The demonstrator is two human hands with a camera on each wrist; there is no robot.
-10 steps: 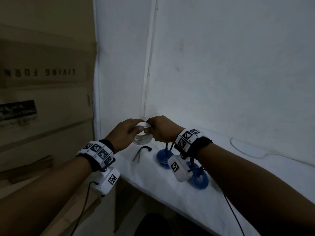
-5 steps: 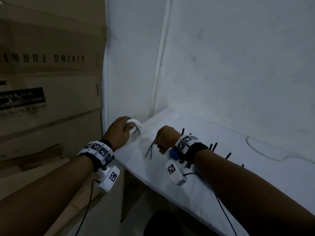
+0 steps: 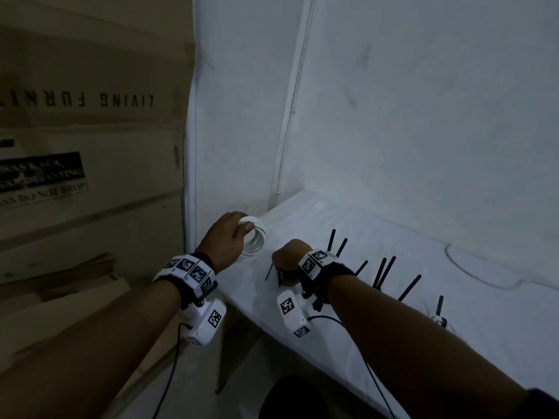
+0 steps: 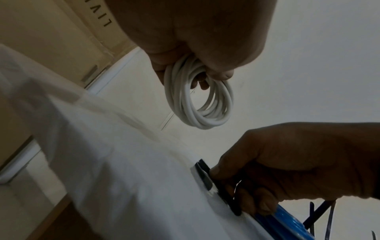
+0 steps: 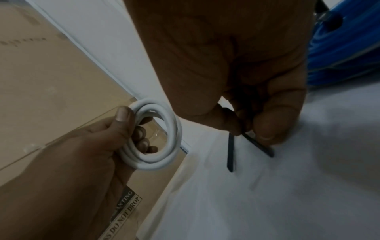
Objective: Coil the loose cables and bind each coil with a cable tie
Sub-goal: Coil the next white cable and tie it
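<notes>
My left hand [image 3: 231, 237] grips a coil of white cable [image 3: 257, 241] and holds it just above the table's far left corner. The coil [image 4: 201, 105] hangs from thumb and curled fingers [image 5: 123, 116]. To its right my right hand [image 3: 289, 261] is down on the white table [image 3: 302, 343]. Its thumb and fingertips [image 5: 265, 129] pinch a black cable tie [image 5: 230, 154] that lies on the cloth. Two dark strands [image 3: 269, 273] stick out from under the hand; I cannot tell whether they are one bent tie or two.
Blue cable coils [image 5: 345, 48] lie right behind my right hand, hidden by the arm in the head view. Several black tie tails [image 3: 384, 270] stick up along the table. A loose white cable [image 3: 484, 279] lies far right. Cardboard boxes [image 3: 90, 146] stand left of the table edge.
My right hand let go of the white coil and dropped to the black tie on the table. My left hand carried the coil a little to the left.
</notes>
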